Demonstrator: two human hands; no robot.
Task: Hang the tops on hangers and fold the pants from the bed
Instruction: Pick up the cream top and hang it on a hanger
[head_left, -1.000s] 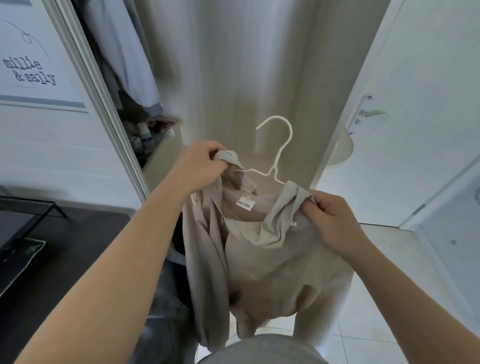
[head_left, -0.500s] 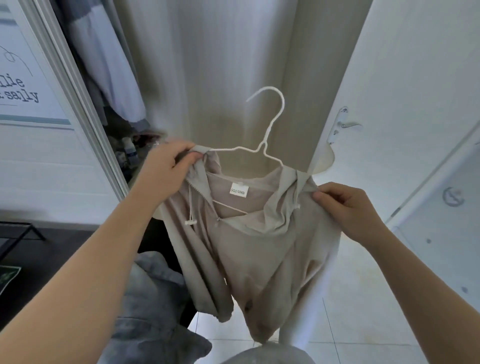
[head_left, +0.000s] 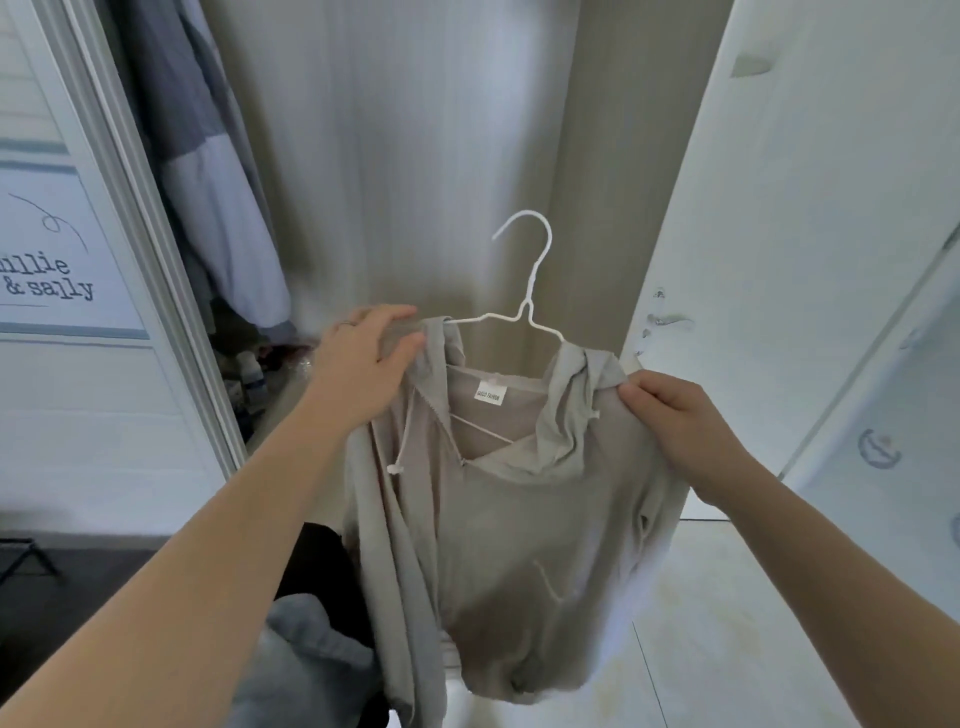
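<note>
Raised since earlier, white hanger (head_left: 528, 310) is riding higher and level | beige top (head_left: 519, 519) is hanging on it between the hands | left hand (head_left: 363, 358) and right hand (head_left: 675, 421) fingers are clamping its shoulders, seating them.

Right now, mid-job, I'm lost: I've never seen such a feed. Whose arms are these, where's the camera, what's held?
No machine here: these are a person's bare arms, filmed by one wide-angle camera on their head, looking forward and down. The left hand grips one shoulder of a beige hoodie, the right hand the other. A white wire hanger sits inside its neck, hook free. No table shows; behind are a hanging grey garment and a white door.
</note>
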